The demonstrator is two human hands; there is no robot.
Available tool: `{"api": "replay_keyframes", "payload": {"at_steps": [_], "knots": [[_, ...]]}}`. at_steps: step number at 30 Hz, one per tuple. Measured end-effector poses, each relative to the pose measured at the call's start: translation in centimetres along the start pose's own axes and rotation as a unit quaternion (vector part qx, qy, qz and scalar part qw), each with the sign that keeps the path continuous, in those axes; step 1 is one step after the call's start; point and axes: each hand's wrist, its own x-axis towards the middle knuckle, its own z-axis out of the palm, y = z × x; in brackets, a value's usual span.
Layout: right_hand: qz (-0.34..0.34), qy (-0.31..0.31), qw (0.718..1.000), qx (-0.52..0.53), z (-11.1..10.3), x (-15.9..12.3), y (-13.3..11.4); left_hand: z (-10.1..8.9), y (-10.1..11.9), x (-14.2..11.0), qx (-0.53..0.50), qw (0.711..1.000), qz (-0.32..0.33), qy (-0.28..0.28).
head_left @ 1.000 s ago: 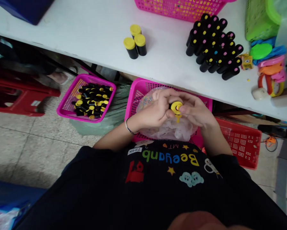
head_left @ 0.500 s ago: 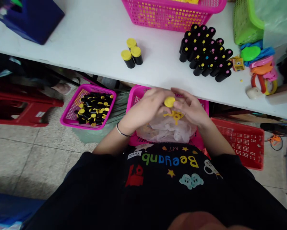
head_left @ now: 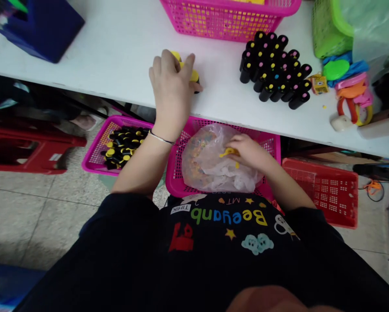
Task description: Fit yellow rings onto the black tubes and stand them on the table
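Observation:
On the white table [head_left: 116,56], my left hand [head_left: 172,82] is curled over a small group of black tubes with yellow caps. Its thumb and forefinger are around one yellow-capped tube [head_left: 195,77]; the palm and fingers partly hide the others, with another yellow cap [head_left: 176,56] showing behind them. Below the table edge, my right hand [head_left: 246,151] pinches small yellow plastic pieces [head_left: 230,151] above a clear plastic bag [head_left: 210,169]. The bag holds small coloured bits and lies in a pink basket [head_left: 173,184] in front of my body.
Several black tubes [head_left: 274,71] with pink and yellow dots stand right of centre. A pink basket [head_left: 227,21] and green basket [head_left: 332,34] stand behind. Black-and-yellow pieces [head_left: 126,145] fill a lower left basket. A red crate [head_left: 331,195] and red stool [head_left: 28,147] flank me.
My hands were together over the bag around a yellow-capped item. The left has moved up and left to the tubes on the table; the right has stayed low with yellow pieces.

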Motion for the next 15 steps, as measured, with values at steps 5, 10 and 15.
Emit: {"api": "replay_keyframes", "payload": {"at_steps": [5, 10, 15], "knots": [[-0.019, -0.088, 0.986, -0.142, 2.0, 1.0, -1.2, 1.6, 4.4, 1.3, -0.122, 0.985, 0.121, -0.026], [-0.010, -0.101, 0.975, -0.199, 1.6, 0.9, -2.3, 7.6, 6.6, 5.3, -0.253, 0.951, 0.155, -0.082], [-0.001, -0.108, 0.970, -0.217, 1.2, 0.4, -2.6, 11.4, 6.5, 6.4, -0.286, 0.946, 0.151, -0.027]]}}
